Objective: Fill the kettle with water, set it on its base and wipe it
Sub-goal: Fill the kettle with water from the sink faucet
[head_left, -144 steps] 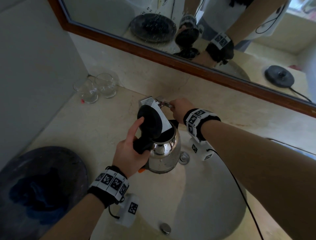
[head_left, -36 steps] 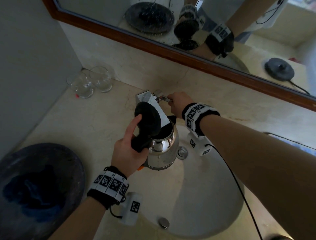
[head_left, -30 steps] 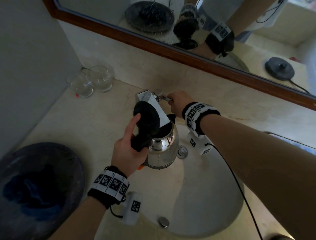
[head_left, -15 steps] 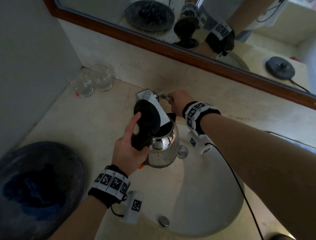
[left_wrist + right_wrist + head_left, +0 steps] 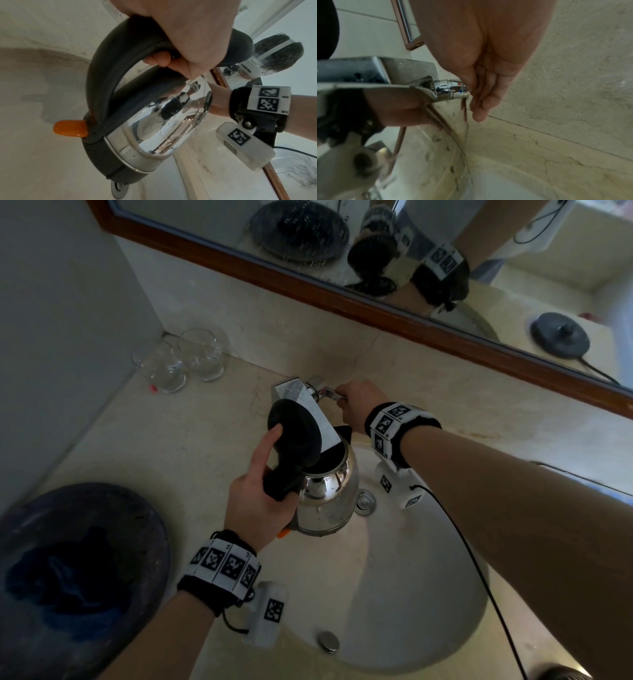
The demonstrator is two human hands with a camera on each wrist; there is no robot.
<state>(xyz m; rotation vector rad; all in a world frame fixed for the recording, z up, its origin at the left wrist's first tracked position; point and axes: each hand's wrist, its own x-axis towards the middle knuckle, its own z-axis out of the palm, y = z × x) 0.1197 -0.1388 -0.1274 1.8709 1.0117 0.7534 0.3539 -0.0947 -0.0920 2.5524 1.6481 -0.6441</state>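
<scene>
A shiny steel kettle (image 5: 329, 501) hangs over the sink (image 5: 411, 594), its black lid (image 5: 294, 433) raised and its mouth under the square faucet spout (image 5: 301, 402). My left hand (image 5: 253, 501) grips the black handle; the left wrist view shows the fingers of this left hand (image 5: 180, 33) wrapped round it, above the kettle's steel body (image 5: 163, 115) and orange switch (image 5: 70, 128). My right hand (image 5: 356, 405) holds the faucet lever (image 5: 329, 393). In the right wrist view its fingers (image 5: 479, 88) lie against the chrome faucet knob (image 5: 452, 89). A blue cloth (image 5: 58, 583) lies in a dark dish (image 5: 137, 529).
Two clear glasses (image 5: 185, 361) stand in the back left corner by the wall. A wood-framed mirror (image 5: 376, 299) runs along the back and reflects the black kettle base (image 5: 560, 335). A wrist cable (image 5: 479, 577) crosses the sink.
</scene>
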